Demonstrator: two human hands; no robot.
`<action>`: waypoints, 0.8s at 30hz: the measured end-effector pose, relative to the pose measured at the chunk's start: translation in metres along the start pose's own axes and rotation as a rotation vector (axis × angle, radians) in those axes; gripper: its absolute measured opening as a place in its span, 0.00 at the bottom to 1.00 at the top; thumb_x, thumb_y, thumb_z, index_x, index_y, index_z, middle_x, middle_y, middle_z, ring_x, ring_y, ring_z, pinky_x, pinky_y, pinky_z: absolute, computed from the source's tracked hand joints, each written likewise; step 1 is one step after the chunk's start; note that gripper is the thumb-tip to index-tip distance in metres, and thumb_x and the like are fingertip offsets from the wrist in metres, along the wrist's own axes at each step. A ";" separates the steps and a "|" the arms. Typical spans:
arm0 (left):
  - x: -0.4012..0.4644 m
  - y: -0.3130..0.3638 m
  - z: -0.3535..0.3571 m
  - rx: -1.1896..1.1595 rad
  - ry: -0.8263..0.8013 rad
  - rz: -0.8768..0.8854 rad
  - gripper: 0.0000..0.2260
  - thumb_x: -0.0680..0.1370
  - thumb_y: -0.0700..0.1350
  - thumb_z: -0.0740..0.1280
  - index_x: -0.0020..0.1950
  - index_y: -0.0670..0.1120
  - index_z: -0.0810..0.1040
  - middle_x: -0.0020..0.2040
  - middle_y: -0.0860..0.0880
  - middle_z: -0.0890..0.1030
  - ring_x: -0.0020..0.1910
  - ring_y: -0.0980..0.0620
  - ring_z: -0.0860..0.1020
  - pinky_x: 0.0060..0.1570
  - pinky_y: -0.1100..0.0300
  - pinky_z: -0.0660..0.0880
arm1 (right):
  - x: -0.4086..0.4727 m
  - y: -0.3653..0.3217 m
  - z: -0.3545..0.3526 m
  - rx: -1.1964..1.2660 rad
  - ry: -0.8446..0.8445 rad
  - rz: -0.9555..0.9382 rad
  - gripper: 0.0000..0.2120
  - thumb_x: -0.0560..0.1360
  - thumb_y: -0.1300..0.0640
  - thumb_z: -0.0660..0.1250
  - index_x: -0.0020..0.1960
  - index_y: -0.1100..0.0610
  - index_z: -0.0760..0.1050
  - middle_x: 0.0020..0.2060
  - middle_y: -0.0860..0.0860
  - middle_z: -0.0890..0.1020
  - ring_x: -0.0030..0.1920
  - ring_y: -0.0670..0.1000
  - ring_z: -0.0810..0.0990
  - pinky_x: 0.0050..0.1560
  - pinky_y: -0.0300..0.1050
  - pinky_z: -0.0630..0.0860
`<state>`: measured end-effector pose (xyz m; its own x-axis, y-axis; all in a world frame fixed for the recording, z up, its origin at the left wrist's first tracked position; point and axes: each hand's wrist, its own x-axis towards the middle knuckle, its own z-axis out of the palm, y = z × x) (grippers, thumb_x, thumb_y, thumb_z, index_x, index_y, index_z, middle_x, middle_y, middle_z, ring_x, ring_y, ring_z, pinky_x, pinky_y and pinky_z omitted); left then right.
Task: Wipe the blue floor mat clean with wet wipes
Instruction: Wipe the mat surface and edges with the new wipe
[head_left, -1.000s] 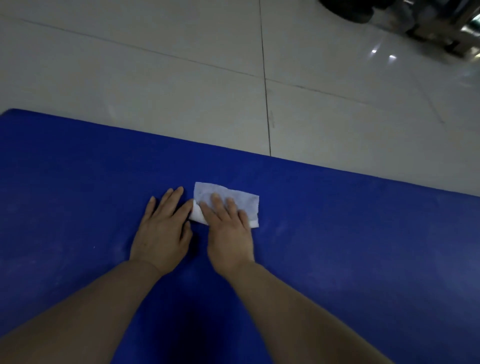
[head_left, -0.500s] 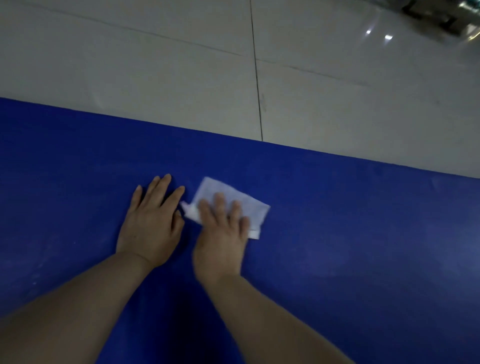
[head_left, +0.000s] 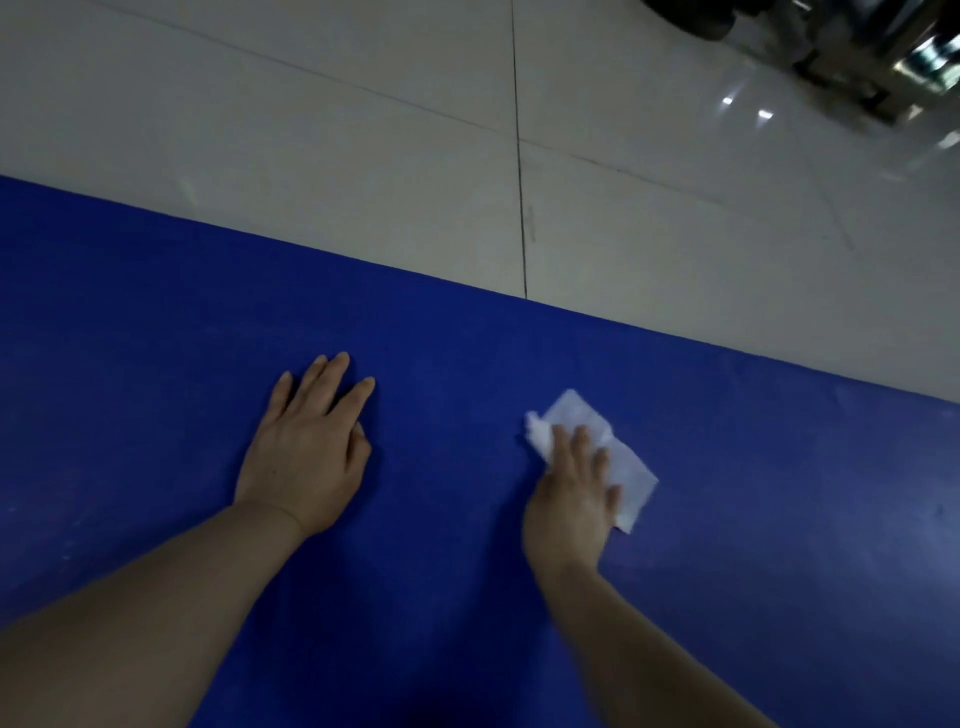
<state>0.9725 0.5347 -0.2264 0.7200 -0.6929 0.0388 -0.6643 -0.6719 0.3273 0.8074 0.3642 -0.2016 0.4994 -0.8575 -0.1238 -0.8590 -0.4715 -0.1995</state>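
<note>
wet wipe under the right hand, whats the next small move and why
Probably slide the right hand further right, pressing the wet wipe flat: the blue mat there shows faint pale marks, and the left hand lies flat on the mat as a brace.

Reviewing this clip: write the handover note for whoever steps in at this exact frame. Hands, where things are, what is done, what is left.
Left hand: flat on the blue mat, fingers straight, holding nothing.
Right hand: straight fingers pressing the wet wipe onto the mat, to the right of the left hand and apart from it.
Done: cannot tell how much is clean; faint pale marks show at the mat's left and right.
Left: wipe the rest of the mat.
</note>
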 end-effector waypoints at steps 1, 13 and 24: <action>0.000 0.000 0.000 -0.006 -0.003 -0.001 0.27 0.77 0.50 0.46 0.72 0.44 0.70 0.75 0.43 0.63 0.75 0.45 0.60 0.74 0.47 0.52 | -0.013 -0.021 0.009 -0.003 0.000 -0.118 0.31 0.77 0.66 0.56 0.77 0.48 0.55 0.78 0.48 0.52 0.77 0.54 0.49 0.73 0.59 0.49; 0.000 0.002 -0.005 -0.032 -0.001 0.003 0.22 0.78 0.42 0.59 0.74 0.44 0.67 0.77 0.44 0.60 0.76 0.46 0.56 0.75 0.50 0.47 | -0.023 0.021 -0.002 0.054 -0.074 -0.187 0.28 0.81 0.65 0.49 0.78 0.53 0.48 0.73 0.41 0.44 0.74 0.40 0.43 0.76 0.44 0.46; -0.023 0.000 -0.001 0.006 -0.018 0.049 0.21 0.80 0.45 0.54 0.73 0.43 0.67 0.76 0.42 0.61 0.75 0.44 0.60 0.74 0.49 0.52 | -0.024 0.029 0.005 0.100 -0.015 -0.072 0.28 0.80 0.63 0.49 0.78 0.51 0.46 0.72 0.39 0.41 0.73 0.40 0.38 0.75 0.43 0.38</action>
<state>0.9563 0.5508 -0.2269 0.6827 -0.7297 0.0375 -0.7001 -0.6386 0.3195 0.7707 0.3724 -0.2097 0.5614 -0.8188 -0.1197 -0.8059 -0.5081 -0.3039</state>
